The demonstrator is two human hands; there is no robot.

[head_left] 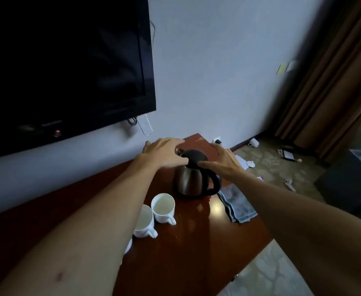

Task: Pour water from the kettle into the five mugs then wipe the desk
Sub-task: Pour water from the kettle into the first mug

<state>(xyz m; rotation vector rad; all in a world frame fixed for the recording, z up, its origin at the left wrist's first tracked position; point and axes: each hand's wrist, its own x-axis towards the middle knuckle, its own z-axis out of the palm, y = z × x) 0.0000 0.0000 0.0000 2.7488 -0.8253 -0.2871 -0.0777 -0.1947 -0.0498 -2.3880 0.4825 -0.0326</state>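
Observation:
A steel kettle (189, 182) with a black lid and black handle stands on the dark red desk (196, 253), handle turned right. My left hand (164, 151) hovers at the lid's left, fingers spread, thumb touching the lid. My right hand (224, 160) reaches in from the right, fingers apart, thumb tip on the lid above the handle. Neither hand grips anything. Two white mugs (163, 207) (144, 222) sit in front of the kettle, handles toward me. The rim of a third mug (128, 245) peeks out under my left forearm. A folded grey cloth (236, 202) lies right of the kettle.
A black television (64, 65) hangs on the wall above the desk's left part. The desk's right edge runs just beyond the cloth. On the floor to the right lie a white mug (254, 142), papers and small items. Brown curtains (335, 77) hang at the far right.

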